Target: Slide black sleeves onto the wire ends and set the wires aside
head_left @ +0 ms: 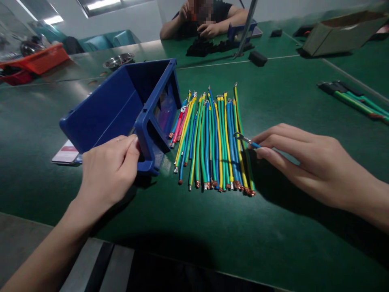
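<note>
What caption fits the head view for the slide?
Left hand grips a tipped blue bin; right hand pinches a blue wire over a row of coloured wires.

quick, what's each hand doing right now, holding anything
Left hand: closed on the rim of the tipped blue bin.
Right hand: fingers pinched on a blue wire with a ring terminal, over the row of wires.

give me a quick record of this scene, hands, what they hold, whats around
left hand: grips the front edge of the tilted blue bin
right hand: pinches a blue wire with a ring terminal
wires: row of coloured lengths beside the bin, on the green table
far side: another person's hand; cardboard box; orange tray
</note>
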`<state>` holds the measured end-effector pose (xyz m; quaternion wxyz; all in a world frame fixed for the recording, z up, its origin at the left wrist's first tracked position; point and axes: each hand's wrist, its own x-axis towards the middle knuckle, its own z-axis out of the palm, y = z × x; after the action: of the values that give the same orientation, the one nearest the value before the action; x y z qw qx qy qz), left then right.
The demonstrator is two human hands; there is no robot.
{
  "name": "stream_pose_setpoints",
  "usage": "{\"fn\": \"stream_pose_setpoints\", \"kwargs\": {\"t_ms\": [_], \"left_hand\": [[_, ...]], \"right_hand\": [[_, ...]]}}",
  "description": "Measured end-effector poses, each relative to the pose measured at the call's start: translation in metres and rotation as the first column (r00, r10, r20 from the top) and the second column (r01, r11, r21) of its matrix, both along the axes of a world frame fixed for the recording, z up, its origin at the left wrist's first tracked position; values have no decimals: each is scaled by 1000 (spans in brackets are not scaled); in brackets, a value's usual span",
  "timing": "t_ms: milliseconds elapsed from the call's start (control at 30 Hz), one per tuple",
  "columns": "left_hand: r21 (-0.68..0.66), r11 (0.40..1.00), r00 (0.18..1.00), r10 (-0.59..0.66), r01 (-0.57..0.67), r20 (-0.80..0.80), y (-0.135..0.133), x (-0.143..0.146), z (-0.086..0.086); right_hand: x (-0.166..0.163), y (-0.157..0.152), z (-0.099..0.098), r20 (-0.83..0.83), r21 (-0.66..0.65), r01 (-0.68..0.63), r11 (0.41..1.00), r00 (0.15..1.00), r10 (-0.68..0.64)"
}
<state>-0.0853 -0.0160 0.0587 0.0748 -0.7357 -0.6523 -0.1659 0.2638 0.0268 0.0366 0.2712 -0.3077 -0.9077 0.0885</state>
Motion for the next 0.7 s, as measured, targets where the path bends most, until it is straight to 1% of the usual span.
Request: {"fn": "stream_pose_setpoints", "kwargs": {"t_ms": [167,367,500,700], "left_hand": [[-22,999,999,26,-27,-27,1,7,6],[-4,997,997,80,-80,8,0,6,3],[102,990,993,90,-98,78,-1,4,-3],[229,972,989,21,-54,145,0,-8,-5]], "right_hand": [[-2,0,2,26,53,-11,999,1000,10],[-3,-4,6,60,121,-19,993,998,12],[-2,-6,3,85,140,-49,989,996,37],[-7,-9,6,100,179,-73,981,993,56]]}}
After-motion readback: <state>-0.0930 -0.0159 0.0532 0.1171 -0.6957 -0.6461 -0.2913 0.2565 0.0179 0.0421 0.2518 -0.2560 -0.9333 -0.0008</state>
